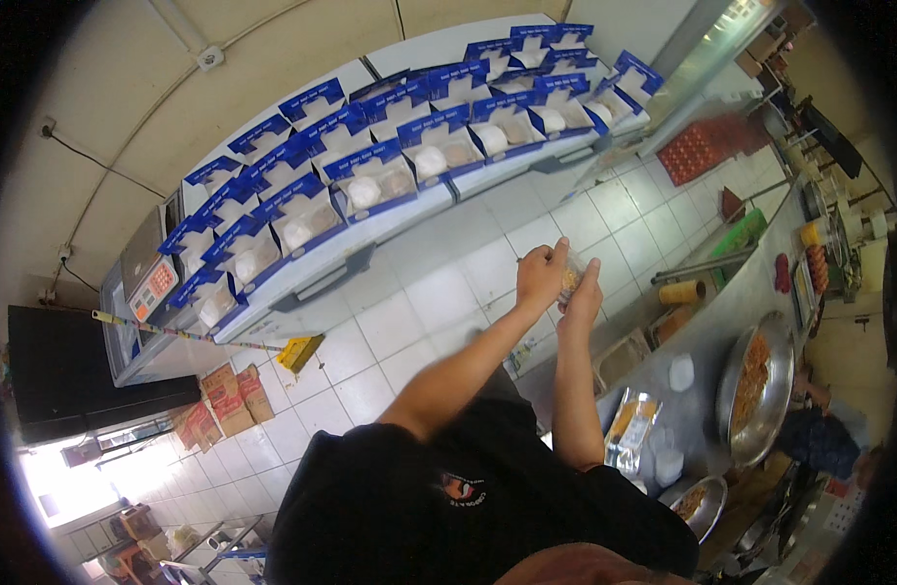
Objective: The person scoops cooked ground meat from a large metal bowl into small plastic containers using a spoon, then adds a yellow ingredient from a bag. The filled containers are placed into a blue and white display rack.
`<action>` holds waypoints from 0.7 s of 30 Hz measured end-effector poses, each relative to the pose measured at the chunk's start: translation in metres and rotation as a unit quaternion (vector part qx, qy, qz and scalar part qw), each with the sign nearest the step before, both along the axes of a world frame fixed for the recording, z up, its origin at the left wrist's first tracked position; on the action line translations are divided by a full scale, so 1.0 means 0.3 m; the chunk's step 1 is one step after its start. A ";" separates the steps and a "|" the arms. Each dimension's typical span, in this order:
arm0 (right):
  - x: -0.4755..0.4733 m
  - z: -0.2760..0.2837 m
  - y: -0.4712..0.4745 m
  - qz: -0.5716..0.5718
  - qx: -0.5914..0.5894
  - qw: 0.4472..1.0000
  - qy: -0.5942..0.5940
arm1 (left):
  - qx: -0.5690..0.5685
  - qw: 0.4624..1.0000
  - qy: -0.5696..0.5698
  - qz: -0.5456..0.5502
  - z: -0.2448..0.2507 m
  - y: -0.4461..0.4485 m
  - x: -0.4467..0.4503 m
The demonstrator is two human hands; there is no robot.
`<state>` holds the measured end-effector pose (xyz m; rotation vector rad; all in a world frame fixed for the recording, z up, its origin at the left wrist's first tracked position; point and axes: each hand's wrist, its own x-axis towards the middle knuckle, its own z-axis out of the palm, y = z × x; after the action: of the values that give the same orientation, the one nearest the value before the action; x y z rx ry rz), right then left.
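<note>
A small clear plastic tub [571,281] with yellowish-brown food in it is held between both hands, above the tiled floor. My left hand [543,276] grips its left side, thumb and fingers at the rim. My right hand [583,294] closes on the other side of it. Beyond the hands, rows of open blue-and-white cardboard boxes [371,191] stand on white chest freezers, with round white packs and brownish packs inside the front ones. To the right, a large steel bowl [726,409] of shredded brownish food rests on a metal table.
On the metal table [700,351] lie a silver pouch [629,431], white tubs [668,466] and a smaller steel bowl [719,504]. A yellow broom [300,354] leans by the freezer. A digital scale [153,292] stands at its left end. Another person [817,435] is at the far right.
</note>
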<state>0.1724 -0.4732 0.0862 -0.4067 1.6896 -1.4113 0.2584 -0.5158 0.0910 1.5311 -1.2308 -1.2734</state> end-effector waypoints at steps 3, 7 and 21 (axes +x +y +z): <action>-0.014 0.078 -0.181 0.076 -0.038 0.996 -0.011 | 0.043 0.998 0.041 0.031 0.034 -0.207 0.009; -0.125 0.070 -0.477 0.167 -0.076 0.981 -0.061 | -0.033 0.999 0.025 0.022 0.085 -0.532 -0.003; -0.639 0.226 -2.007 0.553 0.071 0.820 -0.131 | -0.158 0.857 -0.293 -0.393 -0.034 -1.728 0.129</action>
<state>-0.0192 -1.0754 0.1541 -0.8761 0.9745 -0.4274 0.2971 -1.0342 0.0809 1.2233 -2.5130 -0.9803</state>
